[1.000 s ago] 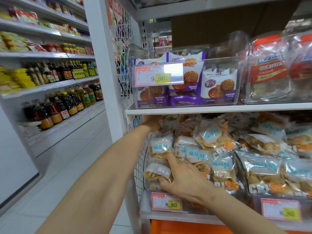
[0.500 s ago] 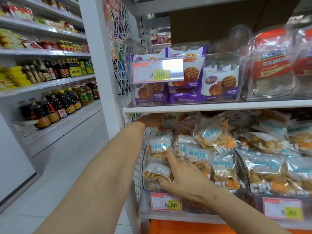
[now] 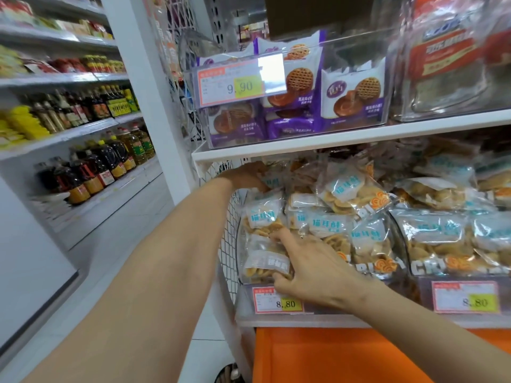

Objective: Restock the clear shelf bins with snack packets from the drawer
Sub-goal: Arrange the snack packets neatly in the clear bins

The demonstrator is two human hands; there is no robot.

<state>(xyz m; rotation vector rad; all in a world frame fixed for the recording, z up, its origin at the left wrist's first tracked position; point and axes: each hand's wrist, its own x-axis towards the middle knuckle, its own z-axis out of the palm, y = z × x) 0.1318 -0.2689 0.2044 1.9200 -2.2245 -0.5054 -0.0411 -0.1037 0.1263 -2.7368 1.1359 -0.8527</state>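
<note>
Right hand (image 3: 312, 268) pinches the snack packet (image 3: 264, 261) at its 9 o'clock, thumb low, forefinger high. Packet stands 12-to-6, front left of clear bin (image 3: 243, 305). Left hand (image 3: 244, 176) up at 12 under the shelf (image 3: 345, 140); fingers hidden, grip unclear. Right is nearer.

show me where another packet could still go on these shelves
Free: the top right of the upper clear bin, above the purple biscuit packets and below the cardboard. Crowded: the lower left bin, crisp packets heaped to the white shelf board; the left hand reaches over the heap, the right hand grips a front packet.
</note>
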